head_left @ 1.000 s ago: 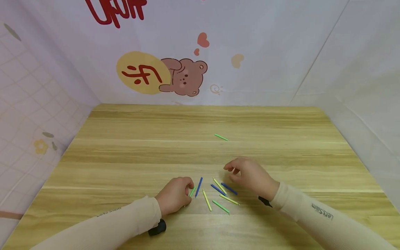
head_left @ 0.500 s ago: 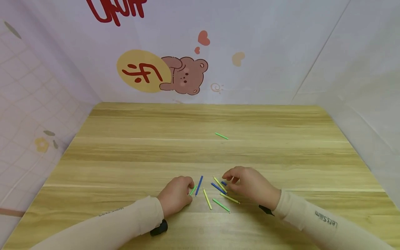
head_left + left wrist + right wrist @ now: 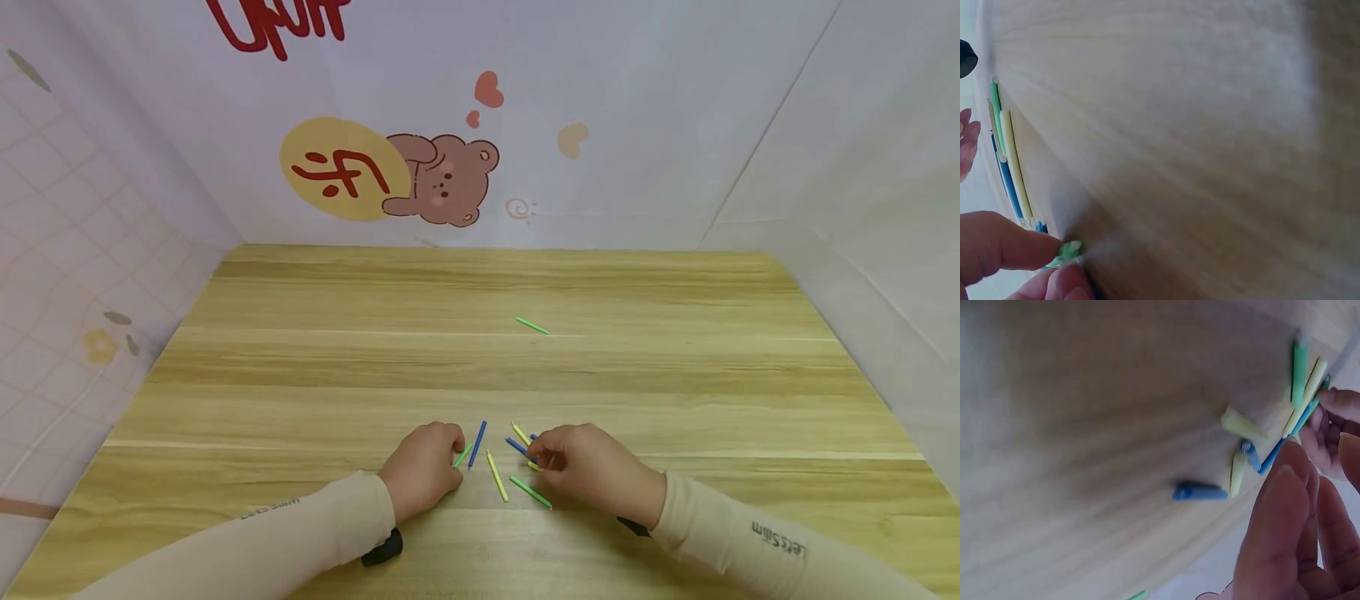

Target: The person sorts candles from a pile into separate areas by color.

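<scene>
My left hand (image 3: 422, 468) pinches a thin green candle (image 3: 1069, 250) between thumb and fingertips, close over the table. Beside it lies a blue candle (image 3: 477, 446). In the head view, my right hand (image 3: 596, 469) hangs over the right part of the loose group, covering parts of some candles there. Its thumb and fingers are bent and apart, with nothing between them in the right wrist view. Near its fingertips lie a blue candle (image 3: 517, 448) and a yellow candle (image 3: 520, 432). Between the hands are another yellow candle (image 3: 497, 477) and a green candle (image 3: 530, 492).
Farther back on the wooden table (image 3: 337, 333) lies a lone green candle (image 3: 532, 326). A white wall covering (image 3: 637, 192) with a printed bear rises behind the table, and more covering stands at both sides. Dark bands show at both wrists.
My right hand has come down and toward the front, over the candles on the right, and now hides most of a blue and a yellow one. The left hand keeps its pinch in place.
</scene>
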Tool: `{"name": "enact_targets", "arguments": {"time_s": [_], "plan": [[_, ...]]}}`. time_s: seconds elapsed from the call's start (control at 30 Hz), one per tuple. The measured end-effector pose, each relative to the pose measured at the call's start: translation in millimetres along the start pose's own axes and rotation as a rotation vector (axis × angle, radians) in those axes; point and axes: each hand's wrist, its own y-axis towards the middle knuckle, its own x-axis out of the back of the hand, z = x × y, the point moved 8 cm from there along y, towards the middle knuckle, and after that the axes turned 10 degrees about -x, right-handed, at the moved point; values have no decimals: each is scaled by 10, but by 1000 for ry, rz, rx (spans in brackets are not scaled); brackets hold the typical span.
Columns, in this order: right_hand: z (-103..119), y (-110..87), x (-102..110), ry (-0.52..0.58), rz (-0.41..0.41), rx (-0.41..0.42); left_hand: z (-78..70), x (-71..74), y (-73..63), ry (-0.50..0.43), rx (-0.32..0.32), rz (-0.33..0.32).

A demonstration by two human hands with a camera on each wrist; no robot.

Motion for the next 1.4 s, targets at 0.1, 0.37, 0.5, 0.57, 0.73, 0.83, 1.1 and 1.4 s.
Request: {"name": "enact_targets", "arguments": {"time_s": [0.1, 0.37, 0.5, 0.57, 0.73, 0.83, 1.1, 1.4], "plan": [[0, -12, -34, 14, 10, -5, -3, 1, 1, 10, 3, -2], [-14, -28, -117, 21, 30, -10, 11, -17, 0, 24, -3, -9], [7, -49, -128, -1, 22, 20, 0, -28, 0, 40, -22, -16], [7, -51, -130, -7, 18, 24, -7, -29, -2, 52, -31, -21], [3, -53, -148, -14, 25, 30, -36, -20, -8, 89, -45, -36], [1, -59, -169, -24, 39, 41, -53, -13, -7, 113, -47, -41], [14, -69, -181, -66, 44, 52, -21, -5, 14, 98, -42, -44], [26, -73, -207, -103, 49, 42, 77, 97, 43, -5, -12, -78]]}}
